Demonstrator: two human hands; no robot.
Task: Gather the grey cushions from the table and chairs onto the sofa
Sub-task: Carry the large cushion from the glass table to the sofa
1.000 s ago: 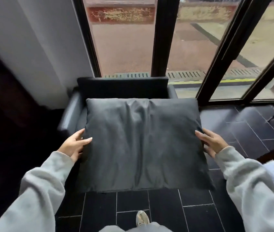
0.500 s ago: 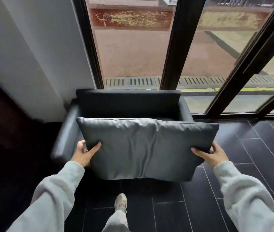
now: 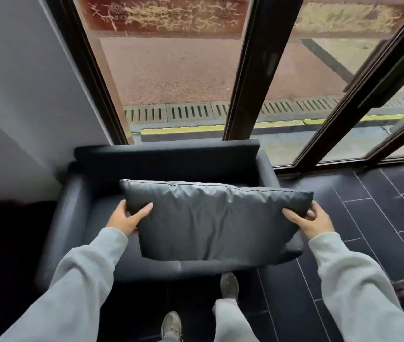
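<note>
Both hands around grey cushion — above dark sofa, window behind

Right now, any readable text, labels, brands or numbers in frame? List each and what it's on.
None readable.
Grey cushion, held by the left hand and right hand: no label or tag showing.
Dark armchair: no brand mark visible.
Shoes: no logo legible.
Outside, the yellow strip and drain grates carry no writing.

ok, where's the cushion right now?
Head view, centre: the cushion is held by the left hand and right hand, over the dark armchair by the window.
</note>
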